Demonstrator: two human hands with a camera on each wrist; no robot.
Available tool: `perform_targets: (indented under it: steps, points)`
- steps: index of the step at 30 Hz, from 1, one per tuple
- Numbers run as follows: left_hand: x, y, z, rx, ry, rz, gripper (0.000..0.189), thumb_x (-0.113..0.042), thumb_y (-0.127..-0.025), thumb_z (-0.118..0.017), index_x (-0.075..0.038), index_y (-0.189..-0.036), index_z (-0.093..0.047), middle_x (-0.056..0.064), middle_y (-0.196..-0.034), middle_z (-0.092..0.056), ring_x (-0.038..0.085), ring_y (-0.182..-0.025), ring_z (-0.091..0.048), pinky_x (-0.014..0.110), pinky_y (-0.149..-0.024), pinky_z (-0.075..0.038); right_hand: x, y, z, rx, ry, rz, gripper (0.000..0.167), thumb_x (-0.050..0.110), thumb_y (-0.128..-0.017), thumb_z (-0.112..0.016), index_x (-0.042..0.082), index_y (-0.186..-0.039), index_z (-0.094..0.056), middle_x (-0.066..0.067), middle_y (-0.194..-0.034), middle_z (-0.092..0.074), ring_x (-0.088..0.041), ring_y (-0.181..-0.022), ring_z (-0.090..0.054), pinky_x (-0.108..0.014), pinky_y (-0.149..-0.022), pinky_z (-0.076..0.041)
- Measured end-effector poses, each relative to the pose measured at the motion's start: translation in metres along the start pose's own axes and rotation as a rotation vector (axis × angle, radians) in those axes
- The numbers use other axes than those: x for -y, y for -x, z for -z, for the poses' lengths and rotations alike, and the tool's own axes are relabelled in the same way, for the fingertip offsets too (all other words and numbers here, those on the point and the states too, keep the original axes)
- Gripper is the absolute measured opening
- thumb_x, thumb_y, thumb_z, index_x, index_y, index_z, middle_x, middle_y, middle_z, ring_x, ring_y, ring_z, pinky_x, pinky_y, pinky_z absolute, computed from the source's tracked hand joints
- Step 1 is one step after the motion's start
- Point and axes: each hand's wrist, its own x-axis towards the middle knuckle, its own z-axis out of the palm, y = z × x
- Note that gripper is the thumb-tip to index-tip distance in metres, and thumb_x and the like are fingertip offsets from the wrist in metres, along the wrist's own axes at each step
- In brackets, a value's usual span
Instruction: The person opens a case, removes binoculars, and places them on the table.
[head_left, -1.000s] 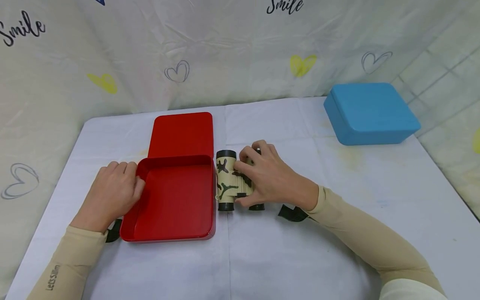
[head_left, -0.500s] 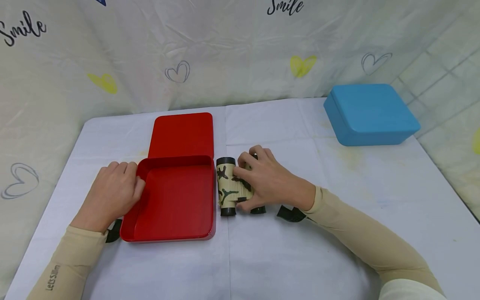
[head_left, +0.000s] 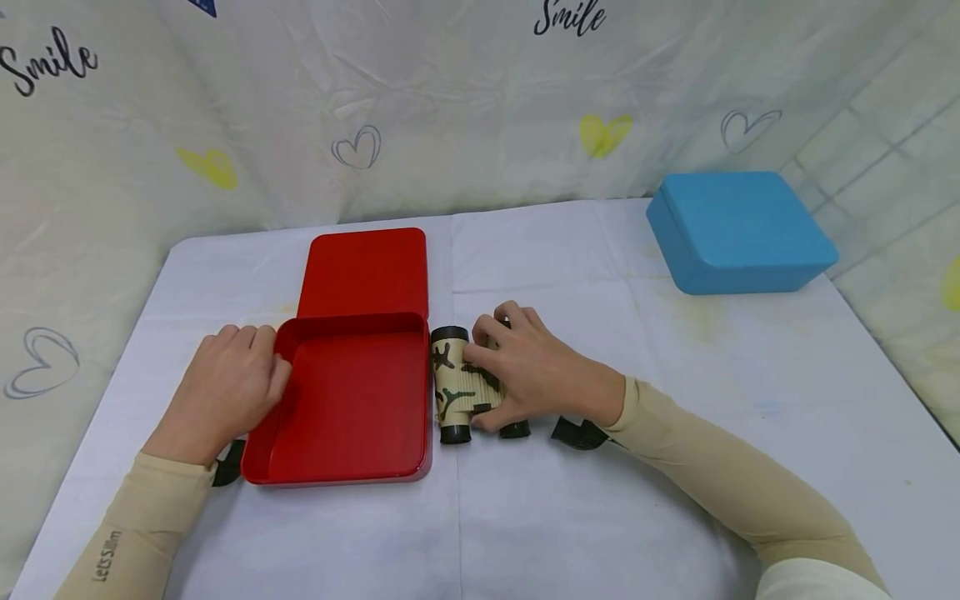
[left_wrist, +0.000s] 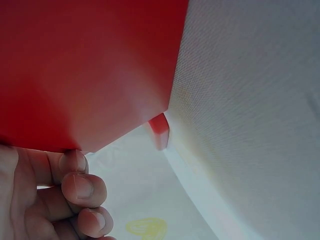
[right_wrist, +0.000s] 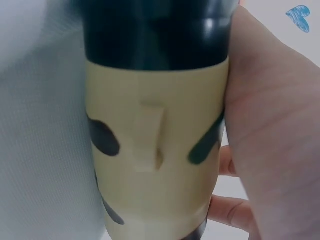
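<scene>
Near the middle of the table, my right hand [head_left: 536, 371] grips a pair of binoculars [head_left: 452, 379] in tan camouflage with black ends. They lie flat on the cloth, close beside the right wall of a red box [head_left: 352, 467]. My hand covers their right barrel from above; the right wrist view shows that tan barrel [right_wrist: 145, 140] close up. At the box's left wall, my left hand [head_left: 225, 387] holds the rim, the thumb on the inner side. The left wrist view shows curled fingertips [left_wrist: 82, 187] against the outside of the red wall [left_wrist: 90, 85].
The red box's lid [head_left: 365, 271] lies folded back behind it. A closed blue box [head_left: 738, 221] stands at the back right corner. White cloth [head_left: 600, 517] covers the table, and a printed curtain [head_left: 465, 100] hangs along its back edge.
My right hand has drawn the binoculars a short way toward the front of the table, along the red box's right side. My left hand stays on the box's left rim.
</scene>
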Motion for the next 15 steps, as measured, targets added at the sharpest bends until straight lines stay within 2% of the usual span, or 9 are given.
perform_targets:
  steps: [8, 15]
  points:
    - [-0.0005, -0.0002, 0.0005, -0.029, -0.001, -0.021, 0.017, -0.007, -0.085, -0.056, -0.005, -0.072, -0.045, 0.003, -0.055, -0.034, 0.017, -0.053, -0.031, 0.026, -0.052, -0.023, 0.0008, 0.0007, -0.0021, 0.021, -0.018, -0.009, 0.059, 0.068, -0.073, -0.077, 0.023, -0.109, -0.062, 0.001, -0.115, -0.057, -0.028, -0.112, -0.046, -0.048, -0.093, -0.044]
    - [-0.0007, 0.0001, 0.0005, -0.007, 0.002, -0.004, 0.016, -0.007, -0.085, -0.056, -0.005, -0.073, -0.046, 0.003, -0.056, -0.036, 0.018, -0.053, -0.032, 0.027, -0.052, -0.024, 0.0000, 0.0006, -0.0044, 0.018, -0.016, -0.009, 0.059, 0.068, -0.073, -0.077, 0.023, -0.109, -0.062, 0.001, -0.115, -0.058, -0.027, -0.111, -0.045, -0.046, -0.092, -0.044]
